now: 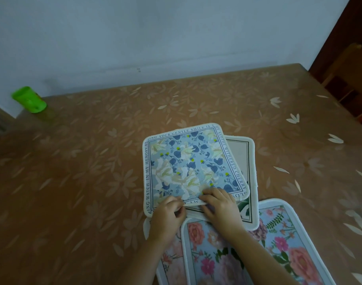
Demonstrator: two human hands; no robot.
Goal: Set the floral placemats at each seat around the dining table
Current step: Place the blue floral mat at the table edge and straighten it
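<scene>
A blue floral placemat (191, 165), bordered with a line of printed lettering, is seen lying on top of a loose stack near the middle of the table (83, 171), which is covered in a tan cloth patterned with pale petals. The near edge of this blue placemat is pinched by both hands: the left hand (168, 214) is closed on the edge with thumb and fingertips, and the right hand (219, 204) is pressed just beside it, its fingers curled over the same edge, which is lifted slightly off what lies beneath.

Directly under the blue placemat, and jutting out to its right, a cream placemat (243, 159) with a dark line border is shown; a green leaf print is visible at its lower part. Nearer the person than the blue placemat, a pink rose placemat (206, 254) on a light blue ground is laid partly under the right forearm. To the right of that, another rose-printed placemat (287, 243) is overlapped by the cream one at its upper corner. A further pale placemat (171, 262) is partly hidden below the left wrist.

Far to the left of the blue placemat, at the table's back edge by the wall, a green cup (29, 99) is seen. Well to the right of the blue placemat, beyond the table's corner, a wooden chair (344, 75) is visible.
</scene>
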